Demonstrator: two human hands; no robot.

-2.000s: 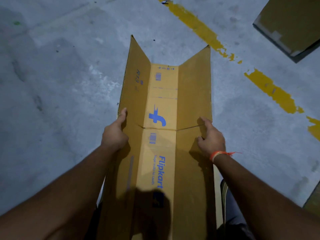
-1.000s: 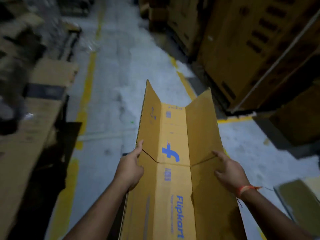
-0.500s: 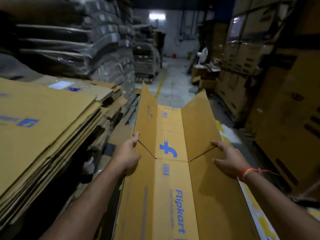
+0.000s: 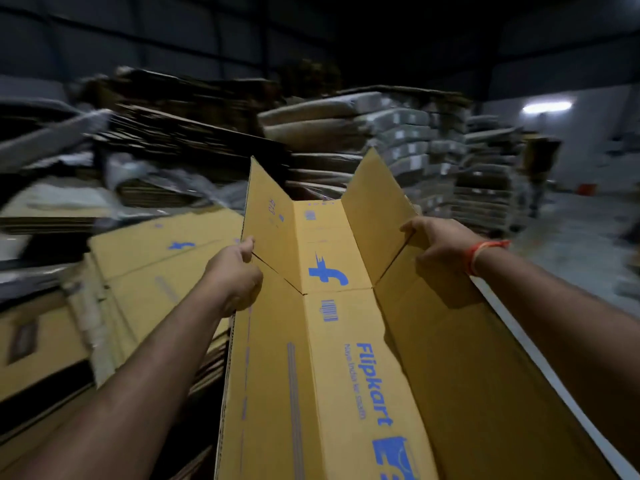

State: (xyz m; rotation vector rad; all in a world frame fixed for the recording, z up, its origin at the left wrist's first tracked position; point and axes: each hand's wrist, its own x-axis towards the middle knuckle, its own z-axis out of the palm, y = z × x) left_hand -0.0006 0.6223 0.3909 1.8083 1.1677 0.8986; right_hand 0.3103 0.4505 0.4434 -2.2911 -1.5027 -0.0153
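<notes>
Two hands hold a trough-shaped box [image 4: 332,341] up in front of the person, beside a carton stack [image 4: 156,258]. Left hand [image 4: 235,271] and right hand [image 4: 438,244] each clasp a side panel's edge. It is likely light, stiff and floppy at the creases; best held near the slits.

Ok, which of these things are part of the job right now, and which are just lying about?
In the job: the unfolded Flipkart carton, held by its side panels with the left grip and the right grip.

Lying about: flattened Flipkart cartons stacked at left; the dark corrugated sheet pile behind them; wrapped bundle stacks at the back right.
</notes>
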